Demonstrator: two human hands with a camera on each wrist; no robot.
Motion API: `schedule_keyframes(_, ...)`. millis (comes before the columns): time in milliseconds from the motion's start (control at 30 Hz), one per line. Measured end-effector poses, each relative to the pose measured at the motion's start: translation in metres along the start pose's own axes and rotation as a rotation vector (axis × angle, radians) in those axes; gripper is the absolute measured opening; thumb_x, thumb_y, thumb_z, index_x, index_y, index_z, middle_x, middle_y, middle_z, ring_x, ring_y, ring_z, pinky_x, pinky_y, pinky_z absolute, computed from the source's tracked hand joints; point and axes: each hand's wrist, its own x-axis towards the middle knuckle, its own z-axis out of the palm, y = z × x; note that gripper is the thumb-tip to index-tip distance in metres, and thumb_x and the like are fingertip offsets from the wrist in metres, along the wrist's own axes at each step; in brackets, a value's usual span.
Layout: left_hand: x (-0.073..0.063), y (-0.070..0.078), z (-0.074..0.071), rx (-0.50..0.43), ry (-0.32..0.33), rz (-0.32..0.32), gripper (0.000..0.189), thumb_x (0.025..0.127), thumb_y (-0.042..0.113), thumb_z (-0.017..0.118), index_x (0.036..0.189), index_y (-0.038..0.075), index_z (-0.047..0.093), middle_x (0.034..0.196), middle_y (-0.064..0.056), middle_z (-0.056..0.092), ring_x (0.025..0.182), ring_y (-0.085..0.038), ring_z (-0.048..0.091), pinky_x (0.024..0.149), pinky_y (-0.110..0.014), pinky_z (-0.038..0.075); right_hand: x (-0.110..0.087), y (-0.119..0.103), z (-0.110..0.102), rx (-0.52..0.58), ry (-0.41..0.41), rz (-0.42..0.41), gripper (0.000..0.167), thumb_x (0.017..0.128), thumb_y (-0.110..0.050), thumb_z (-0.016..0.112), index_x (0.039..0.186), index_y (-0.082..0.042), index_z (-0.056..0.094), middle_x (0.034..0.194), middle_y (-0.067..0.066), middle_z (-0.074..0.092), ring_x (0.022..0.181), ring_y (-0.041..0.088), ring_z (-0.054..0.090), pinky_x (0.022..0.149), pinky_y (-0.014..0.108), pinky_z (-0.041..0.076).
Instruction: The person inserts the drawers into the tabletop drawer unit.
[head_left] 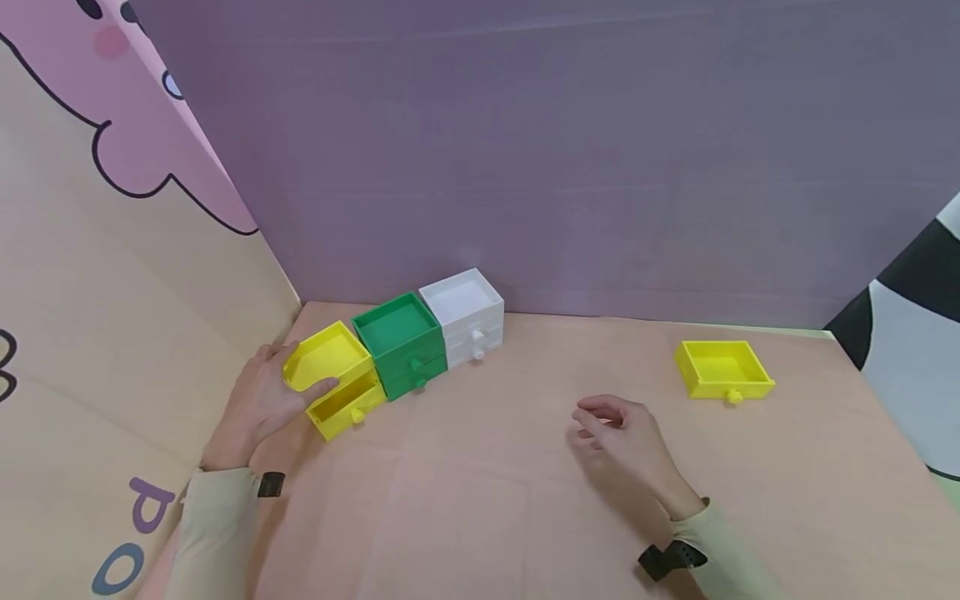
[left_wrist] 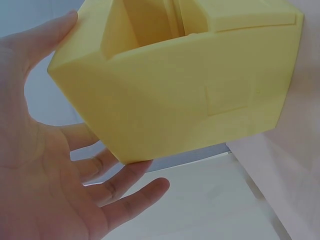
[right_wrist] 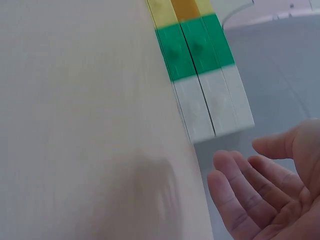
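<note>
My left hand (head_left: 266,396) grips a small yellow drawer cabinet (head_left: 326,357) at the left, thumb on its front side and fingers round the far side. In the left wrist view, the yellow cabinet (left_wrist: 165,100) has the thumb at one edge and the fingertips partly behind it. Its upper slot is hollow; a lower drawer with a round knob (head_left: 357,414) sits below. My right hand (head_left: 630,442) hovers over the table, fingers loosely bent, holding nothing. A loose yellow drawer (head_left: 705,390) lies to its right, apart from it.
Against the yellow cabinet stands a green drawer cabinet (head_left: 412,358), then a white one (head_left: 474,323), in a slanting row. Both have their drawers in. A purple-grey panel (head_left: 562,167) rises behind the pinkish table (head_left: 480,500); a printed panel (head_left: 112,292) flanks the left.
</note>
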Motion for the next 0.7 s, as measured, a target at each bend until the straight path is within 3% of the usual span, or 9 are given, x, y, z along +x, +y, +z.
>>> schedule_keyframes(267,0.0,-0.002,-0.001,-0.008,0.004,0.014,0.101,0.095,0.063,0.068,0.159,-0.009,0.039,0.154,-0.04,0.042,0.135,-0.057,0.047,0.112,-0.073,0.043,-0.005,0.022,-0.049,-0.045,0.046,0.063,0.046,0.106,-0.027,0.067,0.137,0.006,0.064,0.126,0.028,0.074,0.087,0.015,0.081,0.074,0.028,0.066)
schedule_keyframes(500,0.001,-0.002,0.0,-0.016,0.013,0.018,0.101,0.095,0.064,0.068,0.16,-0.008,0.039,0.153,-0.039,0.043,0.135,-0.056,0.047,0.111,-0.073,0.044,-0.009,0.05,-0.095,-0.114,0.134,0.091,0.054,0.11,-0.036,0.06,0.143,0.008,0.059,0.132,0.033,0.069,0.086,0.003,0.078,0.073,0.021,0.064)
schedule_keyframes(700,0.001,-0.004,0.001,-0.021,0.014,0.027,0.1,0.095,0.06,0.07,0.159,-0.01,0.04,0.154,-0.04,0.042,0.136,-0.057,0.046,0.112,-0.074,0.042,-0.008,0.069,-0.128,-0.169,0.18,0.187,0.066,0.111,-0.045,0.054,0.149,0.009,0.051,0.141,0.036,0.061,0.084,-0.006,0.072,0.073,0.019,0.063)
